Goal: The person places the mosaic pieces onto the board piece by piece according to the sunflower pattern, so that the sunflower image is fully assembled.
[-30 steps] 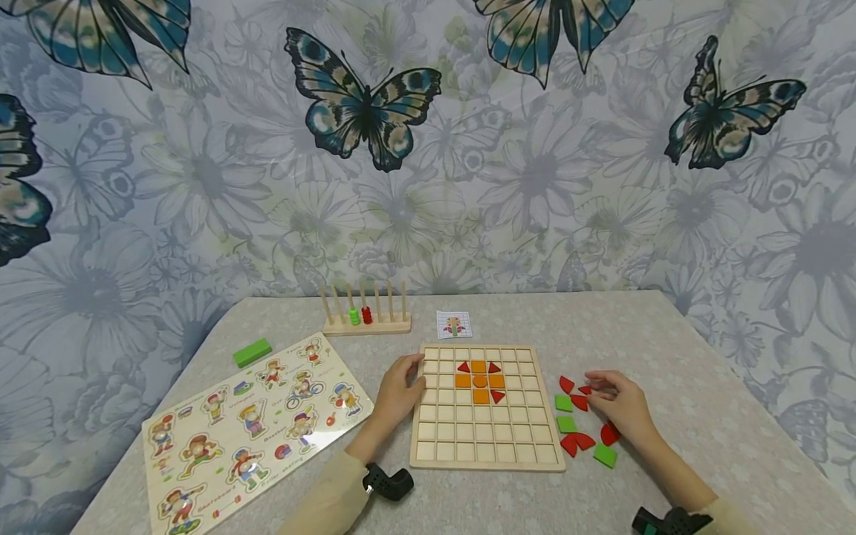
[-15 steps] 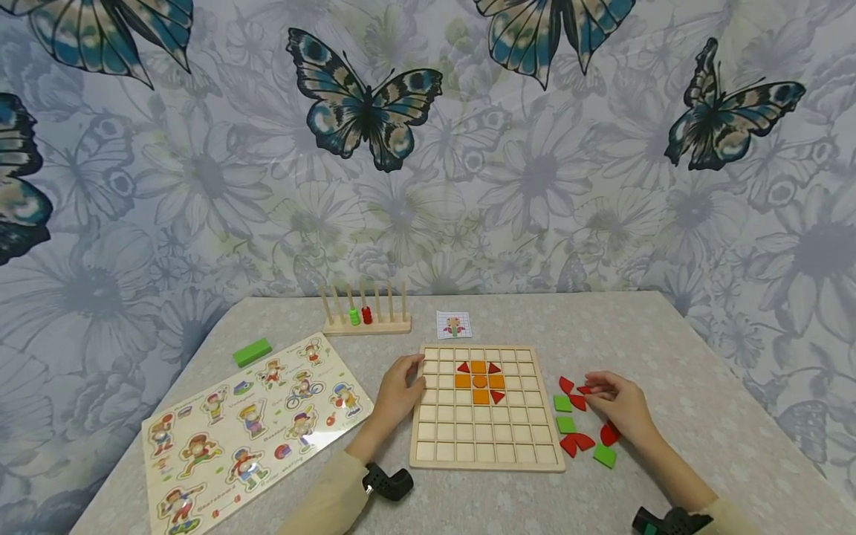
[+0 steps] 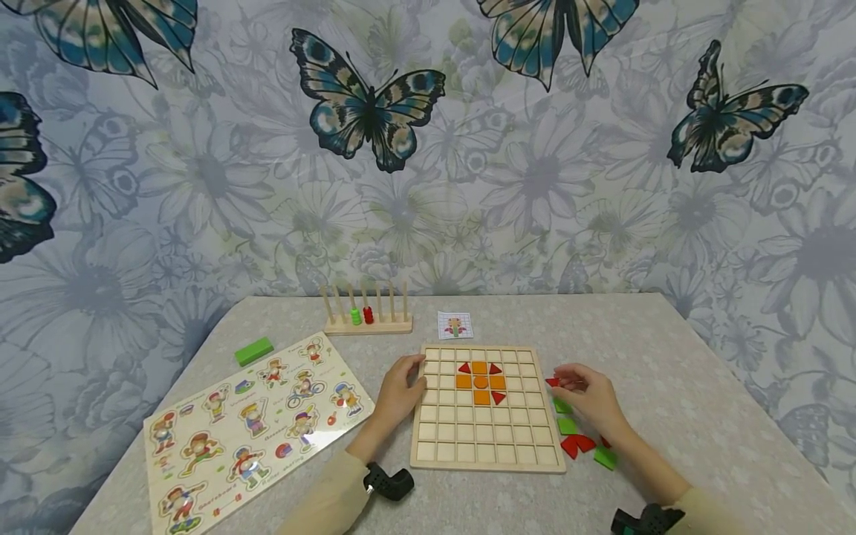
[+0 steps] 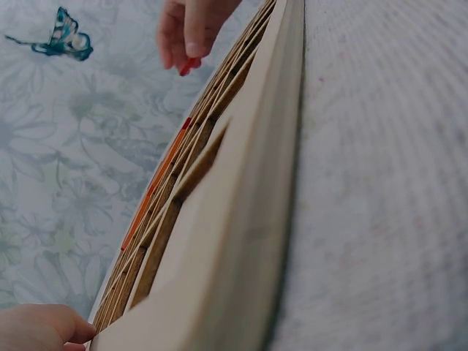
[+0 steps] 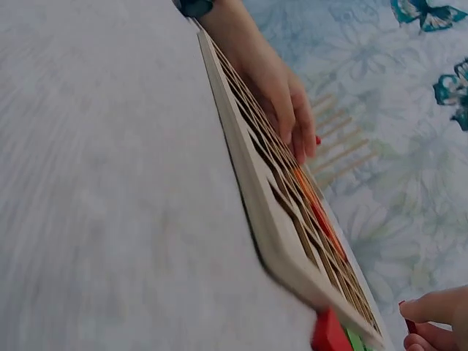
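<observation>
A wooden grid board (image 3: 488, 455) lies flat on the table, with orange square tiles (image 3: 479, 368), an orange round tile (image 3: 481, 383) and red triangular tiles (image 3: 498, 398) in its upper middle cells. My left hand (image 3: 399, 392) rests its thumb and fingertips against the board's left edge. Just off the right edge, my right hand (image 3: 591, 397) pinches a small red tile (image 3: 552, 382), which the left wrist view shows hanging above the board's level. Beneath and beside that hand lie green square tiles (image 3: 568, 426) and red petal-shaped tiles (image 3: 577, 444), some partly hidden.
Behind the board lies a small pattern card (image 3: 455, 325). A peg stand (image 3: 394, 326) with green and red beads is to its left. A picture puzzle board (image 3: 261, 438) and a green block (image 3: 253, 351) occupy the left of the table.
My right hand has picked a red tile from the pile and moved left with it, toward the board's right edge. My left hand has stayed at the board.
</observation>
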Action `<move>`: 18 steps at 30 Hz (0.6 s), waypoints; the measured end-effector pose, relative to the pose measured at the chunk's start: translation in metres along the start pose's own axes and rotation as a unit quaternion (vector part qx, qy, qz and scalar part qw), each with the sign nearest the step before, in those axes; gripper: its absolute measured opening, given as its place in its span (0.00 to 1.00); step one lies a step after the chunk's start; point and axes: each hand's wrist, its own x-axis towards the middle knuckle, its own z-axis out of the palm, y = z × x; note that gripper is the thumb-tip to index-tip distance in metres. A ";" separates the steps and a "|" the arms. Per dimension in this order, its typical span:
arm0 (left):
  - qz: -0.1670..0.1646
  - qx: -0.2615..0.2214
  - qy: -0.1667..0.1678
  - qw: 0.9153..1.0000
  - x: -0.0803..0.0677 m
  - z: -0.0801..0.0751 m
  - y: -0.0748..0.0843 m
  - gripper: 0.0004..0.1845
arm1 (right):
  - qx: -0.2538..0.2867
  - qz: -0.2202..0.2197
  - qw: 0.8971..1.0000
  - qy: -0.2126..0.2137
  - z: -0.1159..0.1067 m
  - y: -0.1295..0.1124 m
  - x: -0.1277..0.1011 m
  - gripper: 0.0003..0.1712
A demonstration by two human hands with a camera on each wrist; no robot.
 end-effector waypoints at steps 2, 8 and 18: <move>0.000 0.000 -0.001 1.000 -0.001 0.000 0.001 0.21 | 0.013 -0.011 1.000 -0.012 0.009 -0.010 0.000 0.19; 0.000 0.000 -0.001 1.000 -0.001 -0.001 0.002 0.21 | 0.032 -0.044 0.998 -0.037 0.038 -0.026 0.004 0.18; 0.003 0.002 0.001 1.000 0.000 0.000 0.000 0.21 | 0.058 -0.064 0.993 -0.076 0.079 -0.038 0.007 0.16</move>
